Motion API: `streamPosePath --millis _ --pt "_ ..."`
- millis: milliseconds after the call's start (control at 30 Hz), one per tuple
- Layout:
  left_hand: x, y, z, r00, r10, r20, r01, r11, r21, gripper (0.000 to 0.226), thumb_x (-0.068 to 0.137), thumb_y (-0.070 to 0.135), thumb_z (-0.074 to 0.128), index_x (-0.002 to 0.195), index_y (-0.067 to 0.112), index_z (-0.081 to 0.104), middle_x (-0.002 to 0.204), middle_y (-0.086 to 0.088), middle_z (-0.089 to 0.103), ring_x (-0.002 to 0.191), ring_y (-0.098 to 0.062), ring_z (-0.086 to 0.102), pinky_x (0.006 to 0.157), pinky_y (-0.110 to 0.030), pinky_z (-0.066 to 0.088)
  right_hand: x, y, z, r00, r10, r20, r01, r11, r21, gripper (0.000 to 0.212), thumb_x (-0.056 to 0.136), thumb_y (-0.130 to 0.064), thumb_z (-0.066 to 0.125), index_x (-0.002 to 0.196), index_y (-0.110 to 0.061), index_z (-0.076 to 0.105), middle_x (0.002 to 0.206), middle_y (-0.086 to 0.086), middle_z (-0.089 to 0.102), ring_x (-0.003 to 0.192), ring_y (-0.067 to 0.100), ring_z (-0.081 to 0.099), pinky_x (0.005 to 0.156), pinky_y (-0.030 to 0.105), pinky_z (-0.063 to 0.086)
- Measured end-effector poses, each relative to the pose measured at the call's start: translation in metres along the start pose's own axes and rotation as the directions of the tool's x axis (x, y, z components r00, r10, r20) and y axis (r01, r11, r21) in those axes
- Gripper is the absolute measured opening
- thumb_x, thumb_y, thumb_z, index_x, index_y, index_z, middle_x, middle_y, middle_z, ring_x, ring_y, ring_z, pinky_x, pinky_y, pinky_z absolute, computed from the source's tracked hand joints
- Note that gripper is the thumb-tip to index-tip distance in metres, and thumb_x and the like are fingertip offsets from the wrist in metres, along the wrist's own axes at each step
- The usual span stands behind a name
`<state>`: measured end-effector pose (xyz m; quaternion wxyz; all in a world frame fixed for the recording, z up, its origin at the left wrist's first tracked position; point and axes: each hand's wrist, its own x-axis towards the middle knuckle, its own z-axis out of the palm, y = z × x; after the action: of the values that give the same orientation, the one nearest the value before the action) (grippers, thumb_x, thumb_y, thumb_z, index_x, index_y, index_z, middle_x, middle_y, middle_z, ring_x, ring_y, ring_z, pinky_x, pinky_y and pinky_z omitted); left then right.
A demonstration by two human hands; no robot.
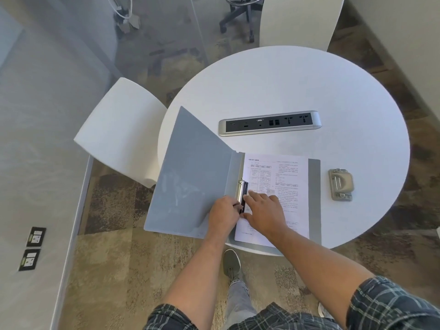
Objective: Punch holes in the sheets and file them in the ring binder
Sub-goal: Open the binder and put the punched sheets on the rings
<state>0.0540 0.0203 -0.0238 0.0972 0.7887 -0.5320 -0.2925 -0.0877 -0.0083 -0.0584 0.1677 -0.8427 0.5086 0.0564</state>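
A grey ring binder (190,167) lies open at the near edge of the round white table (285,79). Printed sheets (285,177) lie on its right half, against the ring mechanism (243,189) at the spine. My left hand (222,214) grips the lower end of the ring mechanism, fingers curled on it. My right hand (264,210) lies flat on the sheets just right of the rings, its fingers spread and its fingertips at the mechanism. A beige hole punch (341,184) sits on the table to the right of the binder, apart from both hands.
A silver power and data socket strip (270,123) is set into the table beyond the binder. White chairs stand at the left (119,129) and at the far side (297,20). My shoe (232,263) is on the carpet under the table's edge.
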Motion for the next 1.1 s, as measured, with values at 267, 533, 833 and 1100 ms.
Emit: streamPosePath --millis 267,533,833,1100 --pt "0.001 0.004 0.000 0.999 -0.034 -0.011 0.034 0.999 -0.011 0.009 0.092 0.021 0.070 0.088 0.018 0.077 0.085 0.003 0.076 0.077 -0.018 0.069 0.070 -0.034 0.060 -0.004 0.000 0.003 0.998 -0.036 -0.057 0.029 0.993 -0.118 0.067 0.084 -0.057 0.074 0.129 -0.010 0.060 0.121 0.005 0.073 0.107 0.023 0.072 0.088 0.045 0.052" --pt "0.003 0.004 -0.001 0.999 -0.035 -0.012 0.034 0.998 -0.048 0.015 0.088 0.020 0.073 0.073 0.020 0.069 0.074 0.004 0.072 0.066 -0.014 0.062 0.053 -0.022 0.042 0.001 0.006 0.003 0.996 -0.088 0.028 0.092 0.976 -0.196 0.055 0.099 -0.041 0.061 0.140 -0.005 0.052 0.141 0.011 0.065 0.128 0.025 0.063 0.098 0.046 0.048" --pt "0.005 0.004 0.002 0.998 -0.052 -0.023 0.051 0.997 -0.060 0.019 0.086 0.022 0.076 0.070 0.017 0.067 0.070 0.003 0.070 0.063 -0.016 0.062 0.054 -0.024 0.046 -0.002 0.005 0.004 0.987 -0.033 0.156 0.067 0.974 -0.216 0.065 0.107 -0.031 0.033 0.164 -0.009 0.010 0.171 0.005 0.023 0.153 0.018 0.034 0.090 0.042 0.042" --pt "0.006 0.006 0.001 0.999 0.033 0.014 -0.034 0.999 0.034 0.009 0.088 0.024 0.072 0.094 0.020 0.066 0.091 -0.001 0.074 0.083 -0.024 0.068 0.062 -0.027 0.045 0.013 0.016 -0.010 0.999 -0.041 0.023 0.043 0.994 -0.101 0.079 0.096 -0.072 0.040 0.159 -0.025 0.030 0.140 -0.005 0.066 0.105 0.022 0.072 0.093 0.040 0.041"
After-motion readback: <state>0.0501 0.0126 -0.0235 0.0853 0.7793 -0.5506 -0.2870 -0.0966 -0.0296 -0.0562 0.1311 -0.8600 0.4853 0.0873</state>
